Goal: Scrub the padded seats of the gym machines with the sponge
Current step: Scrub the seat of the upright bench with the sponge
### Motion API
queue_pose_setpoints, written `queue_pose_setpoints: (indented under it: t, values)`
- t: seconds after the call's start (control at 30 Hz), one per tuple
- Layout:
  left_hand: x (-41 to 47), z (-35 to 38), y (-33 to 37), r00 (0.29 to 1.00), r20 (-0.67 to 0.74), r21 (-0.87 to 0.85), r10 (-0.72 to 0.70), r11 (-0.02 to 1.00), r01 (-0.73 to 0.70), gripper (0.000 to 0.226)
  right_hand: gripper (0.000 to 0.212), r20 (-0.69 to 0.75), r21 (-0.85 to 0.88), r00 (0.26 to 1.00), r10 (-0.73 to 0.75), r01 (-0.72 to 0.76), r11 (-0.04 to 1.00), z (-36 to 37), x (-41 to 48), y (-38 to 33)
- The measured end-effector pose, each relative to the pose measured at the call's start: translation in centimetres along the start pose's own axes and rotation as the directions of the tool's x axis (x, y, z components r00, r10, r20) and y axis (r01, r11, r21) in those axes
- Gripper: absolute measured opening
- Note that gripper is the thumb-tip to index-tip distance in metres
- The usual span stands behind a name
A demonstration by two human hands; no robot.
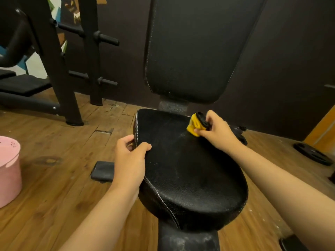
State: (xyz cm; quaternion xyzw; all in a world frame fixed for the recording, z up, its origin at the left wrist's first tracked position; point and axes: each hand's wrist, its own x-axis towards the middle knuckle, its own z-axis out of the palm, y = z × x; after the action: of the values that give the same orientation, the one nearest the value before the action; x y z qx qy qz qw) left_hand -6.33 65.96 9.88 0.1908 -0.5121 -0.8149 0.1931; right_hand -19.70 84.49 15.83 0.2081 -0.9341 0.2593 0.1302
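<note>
1. Gripping a yellow sponge with a dark scouring layer [194,126], the right hand [215,131] curls its fingers and thumb round it just right of the centre of the frame.
2. The sponge's yellow face touches the rear right part of a black, grained, padded leather seat with white stitching [190,174], which fills the middle and lower centre of the frame.
3. The left hand [130,156] holds the seat's left edge, left of centre, with its thumb lying on top of the padding and its fingers curled down over the rim.
4. Pale streaks and specks show on the seat surface between the two hands.
5. A tall black padded backrest [190,51] stands upright behind the seat in the upper centre, joined to it by a speckled grey post [173,105].
6. A pink round bucket [9,169] sits on the brown wooden plank floor [54,187] at the left edge of the frame.
7. A small dark flat pad [103,171] lies on the floor just left of the left hand.
8. A black metal rack with pegs [72,69] stands in the upper left.
9. A black round weight plate [311,153] lies on the floor at the right edge.
</note>
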Motion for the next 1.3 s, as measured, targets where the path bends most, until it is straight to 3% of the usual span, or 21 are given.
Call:
queue_pose_setpoints:
  t: [0.07, 0.23, 0.4, 0.63, 0.73, 0.83, 0.9, 1.07, 1.3]
  values:
    - [0.0, -0.1, 0.0, 1.0, -0.003, -0.008, 0.005, 1.0, -0.006, 0.046, 0.037, -0.012, -0.034, 0.998, 0.062, -0.063, 0.997, 0.1, 1.2, 0.1]
    - [0.0, 0.2, 0.1, 1.0, 0.011, -0.051, -0.003, 0.999, 0.003, 0.043, 0.045, 0.157, 0.161, 0.965, -0.211, 0.186, 0.969, 1.6, -1.9, -2.2]
    - [-0.1, 0.2, 0.1, 1.0, -0.011, -0.061, -0.003, 0.998, 0.002, 0.047, 0.04, 0.034, -0.059, 0.997, -0.07, 0.072, 0.996, 0.9, 0.7, -1.4]
    - [-0.1, 0.3, 0.1, 1.0, -0.014, -0.067, 0.0, 0.998, -0.001, 0.044, 0.04, 0.123, 0.074, 0.969, -0.215, 0.208, 0.975, 1.3, -2.0, -3.3]
    - [-0.1, 0.3, 0.1, 1.0, -0.017, -0.064, -0.004, 0.998, 0.003, 0.043, 0.037, 0.096, -0.041, 0.982, -0.162, 0.167, 0.985, 1.1, -0.3, -2.4]
    - [-0.2, 0.3, 0.2, 1.0, -0.013, -0.072, -0.006, 0.997, 0.005, 0.043, 0.03, -0.03, -0.117, 0.999, -0.018, 0.014, 0.993, 0.0, 2.0, 0.2]
    - [-0.2, 0.3, 0.2, 1.0, -0.012, -0.078, -0.008, 0.997, 0.007, 0.043, 0.025, -0.091, -0.035, 0.993, 0.078, -0.082, 0.996, -1.6, 2.9, 1.8]
    - [-0.1, 0.3, 0.1, 1.0, -0.013, -0.084, -0.016, 0.996, 0.015, 0.041, 0.027, -0.071, 0.024, 0.985, 0.157, -0.156, 0.987, -5.0, 3.4, 3.5]
    - [0.1, 0.2, 0.0, 1.0, -0.006, -0.063, -0.003, 0.998, 0.003, 0.045, 0.026, -0.054, 0.191, 0.969, 0.243, -0.229, 0.955, -2.4, 4.2, 3.3]
